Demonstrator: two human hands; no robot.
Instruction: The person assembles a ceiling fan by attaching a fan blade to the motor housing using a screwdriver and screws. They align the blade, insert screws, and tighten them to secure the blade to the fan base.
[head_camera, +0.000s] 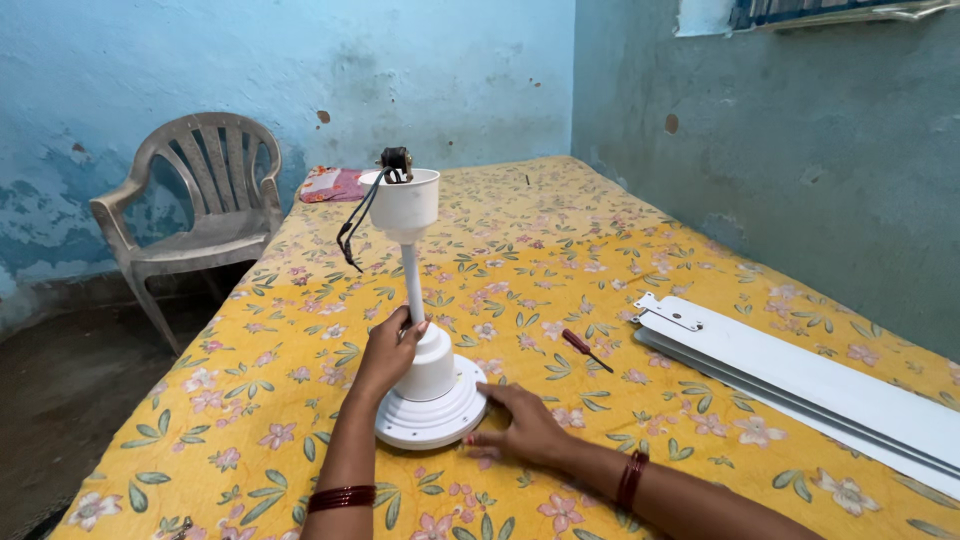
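While the left hand (388, 350) wraps its fingers around the white downrod (412, 285) just above the lower cup, the right hand (520, 425) lies flat and unclenched against the rim of the ceiling fan motor (430, 412). It stands upright on the yellow floral bedsheet (520, 250) (black wires (355, 225) hang from its top canopy). A red-handled screwdriver (586, 349) lies near, white fan blades (800, 385) farther right, a plastic chair (195, 200) beyond.

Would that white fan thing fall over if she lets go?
Probably not easily: the fan motor sits on a wide round base. Still, its tall rod carries a cup on top, so a sideways push might tip it. It likely feels heavy.
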